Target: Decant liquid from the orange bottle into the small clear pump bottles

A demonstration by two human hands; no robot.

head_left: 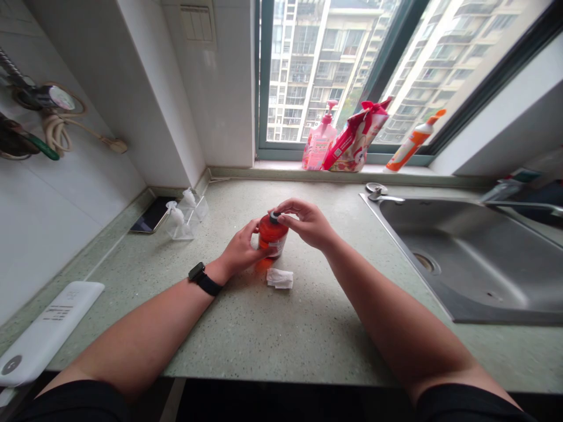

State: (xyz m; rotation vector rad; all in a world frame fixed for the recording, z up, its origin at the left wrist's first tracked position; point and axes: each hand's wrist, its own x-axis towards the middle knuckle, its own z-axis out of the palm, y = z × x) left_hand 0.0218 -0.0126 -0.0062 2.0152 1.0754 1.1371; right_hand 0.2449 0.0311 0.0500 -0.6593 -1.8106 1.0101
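An orange-red plastic bottle [272,235] stands upright on the speckled green countertop [268,334], with a small dark cap [275,217] on top. My left hand [241,249] wraps around the bottle's side, and a black watch band circles that wrist. My right hand [305,223] sits above it, its fingertips pinching the cap. A folded white tissue [280,278] lies on the counter just below the bottle, close to my left hand.
A steel sink [466,258] with a faucet fills the right side. Two transparent pump bottles [182,217] and a phone [152,214] lie at the back left. A white flat device [48,331] sits at the left edge. Several bottles and a red packet stand on the windowsill [352,167].
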